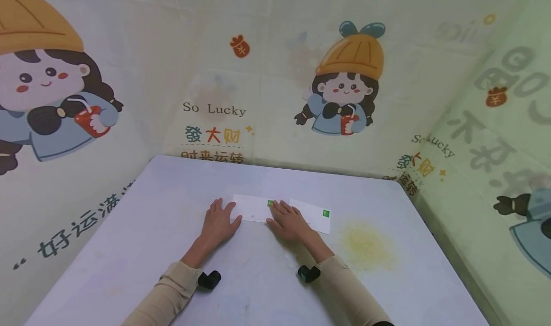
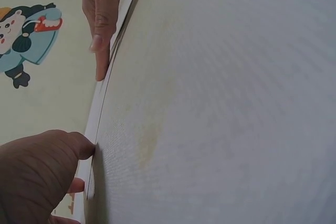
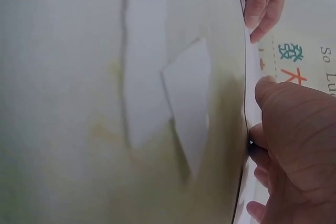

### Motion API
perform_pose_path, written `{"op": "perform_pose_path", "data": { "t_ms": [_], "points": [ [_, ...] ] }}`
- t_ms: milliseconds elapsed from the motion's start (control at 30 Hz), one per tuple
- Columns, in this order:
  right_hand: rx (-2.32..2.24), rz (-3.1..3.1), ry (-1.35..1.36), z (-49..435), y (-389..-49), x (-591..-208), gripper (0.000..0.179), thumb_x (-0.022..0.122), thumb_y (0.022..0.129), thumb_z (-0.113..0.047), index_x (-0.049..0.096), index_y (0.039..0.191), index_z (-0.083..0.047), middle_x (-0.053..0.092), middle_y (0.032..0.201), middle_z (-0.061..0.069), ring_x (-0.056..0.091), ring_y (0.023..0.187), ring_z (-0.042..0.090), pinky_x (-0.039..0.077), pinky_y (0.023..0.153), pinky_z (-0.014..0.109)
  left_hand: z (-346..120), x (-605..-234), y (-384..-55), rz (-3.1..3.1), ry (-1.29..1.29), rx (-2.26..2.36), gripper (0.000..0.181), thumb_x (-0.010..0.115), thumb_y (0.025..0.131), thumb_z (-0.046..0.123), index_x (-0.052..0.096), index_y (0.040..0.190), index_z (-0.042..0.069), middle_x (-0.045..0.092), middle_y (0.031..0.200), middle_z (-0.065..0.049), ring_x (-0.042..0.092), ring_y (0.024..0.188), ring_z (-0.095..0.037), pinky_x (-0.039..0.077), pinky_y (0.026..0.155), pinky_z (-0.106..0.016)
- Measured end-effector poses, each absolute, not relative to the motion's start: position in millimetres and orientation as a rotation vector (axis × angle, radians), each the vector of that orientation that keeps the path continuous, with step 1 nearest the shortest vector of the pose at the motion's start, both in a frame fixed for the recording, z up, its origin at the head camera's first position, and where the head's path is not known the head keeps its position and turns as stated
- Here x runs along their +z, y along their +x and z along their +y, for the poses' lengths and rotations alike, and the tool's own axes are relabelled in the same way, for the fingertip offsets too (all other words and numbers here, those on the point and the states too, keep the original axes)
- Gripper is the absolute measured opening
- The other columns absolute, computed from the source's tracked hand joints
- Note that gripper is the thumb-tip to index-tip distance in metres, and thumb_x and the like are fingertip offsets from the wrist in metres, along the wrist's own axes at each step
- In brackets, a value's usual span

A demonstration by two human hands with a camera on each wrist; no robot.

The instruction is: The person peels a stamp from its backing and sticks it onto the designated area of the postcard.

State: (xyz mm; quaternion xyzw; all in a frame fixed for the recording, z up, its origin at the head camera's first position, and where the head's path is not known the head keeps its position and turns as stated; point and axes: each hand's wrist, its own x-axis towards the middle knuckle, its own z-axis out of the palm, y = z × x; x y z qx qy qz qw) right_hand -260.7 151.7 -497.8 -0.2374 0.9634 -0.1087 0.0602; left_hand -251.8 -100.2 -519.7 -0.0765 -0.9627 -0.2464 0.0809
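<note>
Two white envelopes lie side by side on the table, each with a green stamp at its right end: a left envelope [image 1: 251, 207] and a right envelope [image 1: 317, 216]. My left hand [image 1: 217, 223] touches the left envelope's left end, thumb and fingers spread. Over the place where the envelopes meet lies my right hand [image 1: 290, 222], fingers extended and touching the left envelope near its stamp; it hides part of the right envelope. In the left wrist view, the left thumb [image 2: 79, 145] sits at the paper's near edge.
Two loose white paper pieces, a long strip [image 3: 147, 61] and a smaller piece [image 3: 189, 103], lie on the table near the right wrist. A yellow stain [image 1: 368, 244] marks the white tabletop [image 1: 241, 278]. Printed cloth [image 1: 275, 77] hangs behind and beside the table.
</note>
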Motion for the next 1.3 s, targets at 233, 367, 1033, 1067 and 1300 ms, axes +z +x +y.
{"op": "perform_pose_path", "data": {
  "t_ms": [233,367,1033,1067,1300],
  "points": [
    [-0.325,2.968,-0.694,161.1,-252.0,-499.0,0.062,0.04,0.109,-0.044,0.034,0.16,-0.008,0.029,0.167,0.01,0.021,0.156,0.032,0.023,0.121,0.058,-94.7,-520.9,-250.2,-2.89,-0.223,-0.754,0.058,0.068,0.097,0.032,0.054,0.142,-0.002,0.039,0.149,-0.036,0.033,0.142,-0.051,0.031,0.114,-0.063],
    [-0.371,3.0,-0.679,172.2,-240.7,-495.4,0.059,0.044,0.109,-0.039,0.04,0.156,-0.006,0.035,0.164,0.013,0.027,0.154,0.034,0.024,0.119,0.06,-91.1,-519.6,-250.0,-2.881,-0.222,-0.748,0.059,0.069,0.096,0.032,0.054,0.142,-0.002,0.04,0.149,-0.036,0.033,0.142,-0.051,0.031,0.114,-0.063],
    [-0.49,2.934,-0.722,190.1,-213.5,-490.9,0.055,0.045,0.109,-0.037,0.049,0.15,-0.001,0.044,0.157,0.018,0.039,0.148,0.036,0.029,0.118,0.06,-90.5,-518.0,-249.5,-2.877,-0.233,-0.748,0.057,0.068,0.097,0.031,0.055,0.141,-0.003,0.04,0.148,-0.037,0.034,0.141,-0.052,0.032,0.113,-0.064],
    [-0.488,2.931,-0.723,190.7,-213.2,-491.2,0.055,0.045,0.109,-0.037,0.049,0.15,-0.002,0.044,0.157,0.018,0.038,0.148,0.036,0.029,0.118,0.06,-91.0,-518.3,-249.4,-2.876,-0.234,-0.754,0.057,0.068,0.097,0.031,0.055,0.141,-0.003,0.04,0.148,-0.037,0.034,0.141,-0.052,0.032,0.113,-0.064],
    [-0.504,2.942,-0.75,193.0,-208.6,-491.1,0.055,0.044,0.109,-0.038,0.049,0.15,-0.002,0.044,0.158,0.017,0.038,0.148,0.036,0.029,0.117,0.06,-95.0,-517.3,-249.6,-2.883,-0.226,-0.852,0.056,0.062,0.1,0.03,0.051,0.145,-0.002,0.04,0.15,-0.036,0.032,0.143,-0.051,0.028,0.116,-0.064]
  ]
}}
